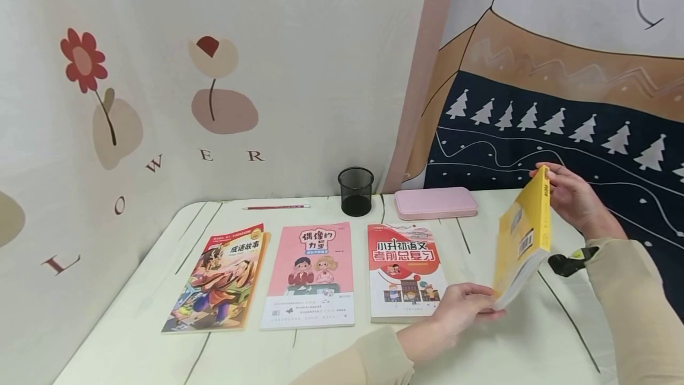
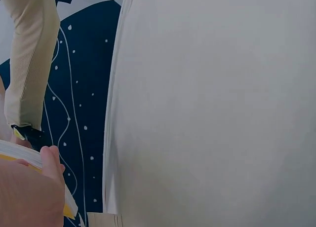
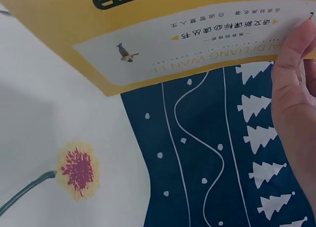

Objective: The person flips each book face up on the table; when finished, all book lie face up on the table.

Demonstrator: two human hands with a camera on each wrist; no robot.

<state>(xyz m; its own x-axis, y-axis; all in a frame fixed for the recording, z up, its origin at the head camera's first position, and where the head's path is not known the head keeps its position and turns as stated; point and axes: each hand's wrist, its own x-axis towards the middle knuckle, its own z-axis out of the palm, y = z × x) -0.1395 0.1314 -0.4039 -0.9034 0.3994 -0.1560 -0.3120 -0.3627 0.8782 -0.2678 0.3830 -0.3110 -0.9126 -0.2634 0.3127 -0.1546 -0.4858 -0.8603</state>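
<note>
A yellow book is held tilted up above the right part of the table, its spine and back cover showing in the head view. My right hand grips its upper spine end. The left hand pinches the lower corner, thumb on one side and fingers on the other. In the right wrist view the book's yellow and white cover fills the top, with the right thumb on it. The left wrist view shows the left hand on the page edges. Beside the left hand lies a red and white book.
A pink book and an illustrated storybook lie further left. Behind them are a red pencil, a black mesh pen holder and a pink pencil case. A printed curtain hangs along the table's back edge.
</note>
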